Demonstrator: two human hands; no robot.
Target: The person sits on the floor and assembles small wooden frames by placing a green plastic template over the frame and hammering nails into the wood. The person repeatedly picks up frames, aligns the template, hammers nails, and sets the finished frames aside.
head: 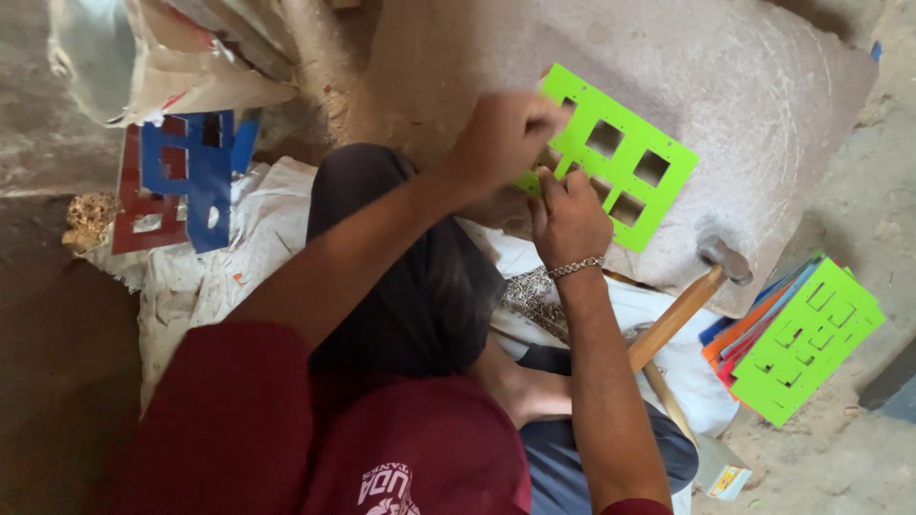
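Maroon sleeves and dark trousers fill the foreground; beyond them both hands work a bright green cut-out sheet on a big stone block.

Seated on a white cloth [191, 286], the person pinches the green sheet [625, 157] at its near corner: the left hand [501, 138] has its fingers closed over the upper edge, and the right hand [568, 215], a metal bracelet [575, 268] at its wrist, has its fingers curled narrow against the lower edge. The sheet lies partly flat on the stone block [744, 86], which serves as the surface. Thin and punched with square windows, it looks light and fairly stiff yet likely springy, probably with sharp cut edges, so the solid outer border seems the safer hold. A wooden-handled hammer [701, 286] rests just beside the block; a stack of coloured sheets [797, 339] lies to the right, and blue and red cut-outs [181, 181] lie to the left.
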